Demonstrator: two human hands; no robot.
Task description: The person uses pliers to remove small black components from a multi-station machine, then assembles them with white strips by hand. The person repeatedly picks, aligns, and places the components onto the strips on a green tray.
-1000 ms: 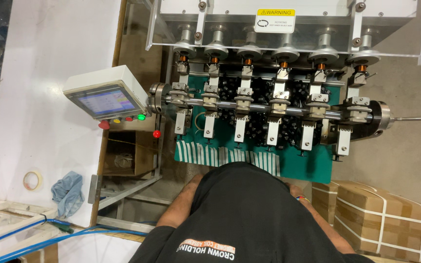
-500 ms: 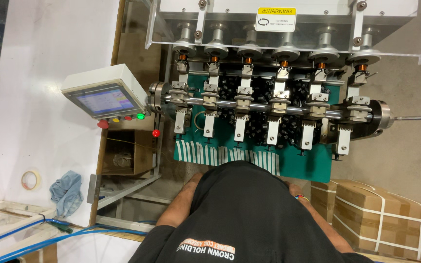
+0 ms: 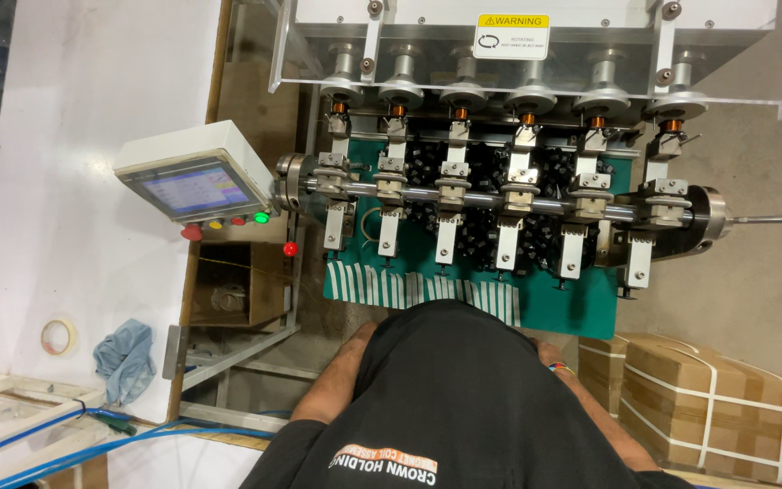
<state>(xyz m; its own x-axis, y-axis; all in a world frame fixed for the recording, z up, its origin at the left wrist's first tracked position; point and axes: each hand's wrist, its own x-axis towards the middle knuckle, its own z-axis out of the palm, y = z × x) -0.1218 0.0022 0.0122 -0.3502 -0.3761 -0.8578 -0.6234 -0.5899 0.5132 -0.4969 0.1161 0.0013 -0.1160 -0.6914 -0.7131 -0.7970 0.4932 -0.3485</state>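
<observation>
- A winding machine (image 3: 509, 195) is standing on a green mat (image 3: 590, 308), showing six stations along a steel shaft, each with a copper-coloured coil on top.
- Black small parts (image 3: 481, 172) are lying behind the shaft.
- Both forearms are reaching toward the mat's near edge; the hands are hiding under the black shirt (image 3: 445, 398), so their grip cannot be told.
- A control screen (image 3: 194, 186) is sitting off the mat's left edge.

A green mat (image 3: 581, 303) under the winding machine's 6 spindles (image 3: 491, 195) bears white strips (image 3: 418, 290) along its near edge.
</observation>
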